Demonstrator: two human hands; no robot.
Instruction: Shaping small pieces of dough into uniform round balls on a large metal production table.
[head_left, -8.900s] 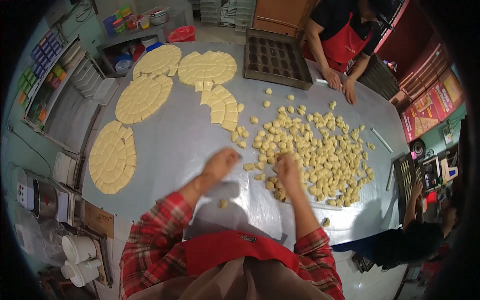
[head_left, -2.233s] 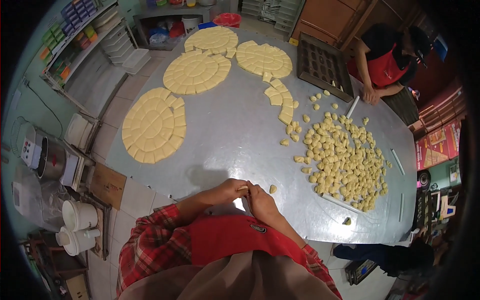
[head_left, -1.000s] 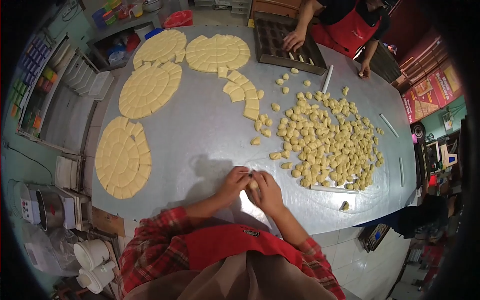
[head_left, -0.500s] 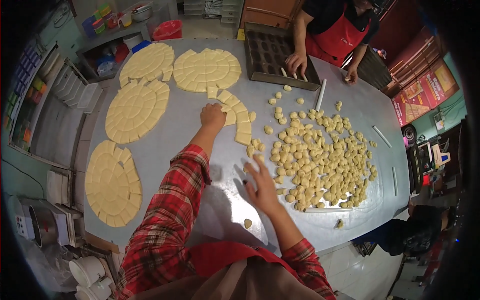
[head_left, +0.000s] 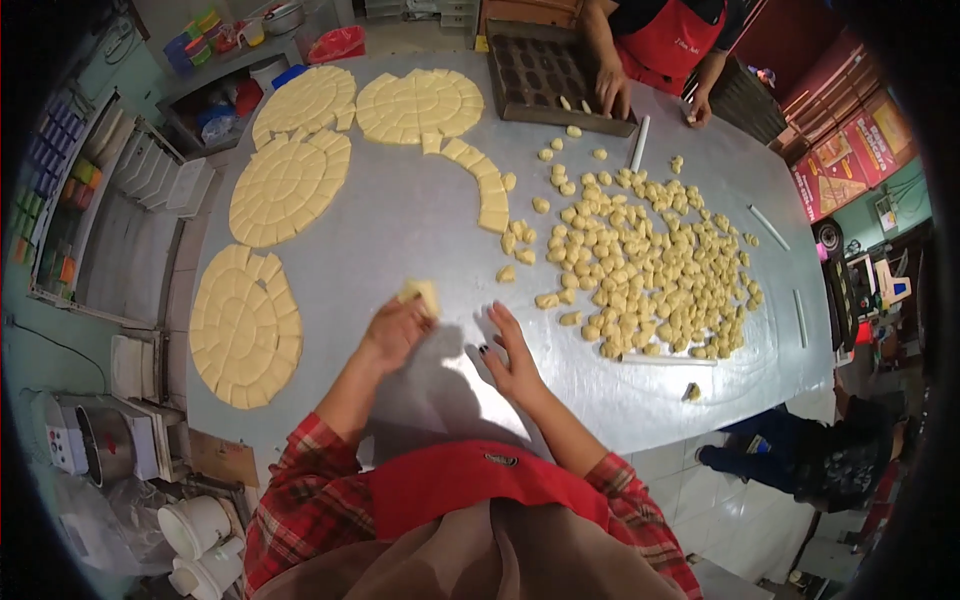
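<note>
My left hand (head_left: 393,332) is closed on a pale yellow dough piece (head_left: 424,296), slightly blurred, above the near middle of the metal table. To its right, my right hand (head_left: 512,362) has its fingers apart and holds nothing. A curved strip of cut dough (head_left: 491,195) lies farther off, below a round dough sheet (head_left: 420,105) scored into pieces. On the right of the table spreads a large group of small dough balls (head_left: 650,265), with a few loose dough balls (head_left: 518,236) between it and the strip.
More cut dough rounds (head_left: 245,325) lie along the left side. At the far edge, a co-worker's hand (head_left: 612,92) is at a dark moulded tray (head_left: 545,80) holding small dough sticks. White rods (head_left: 641,143) lie around the dough balls. Another person (head_left: 835,450) is beyond the right edge.
My left hand has come back toward me from the curved strip, carrying a dough piece. My right hand has moved only slightly and remains open. The co-worker's hand has shifted along the tray.
</note>
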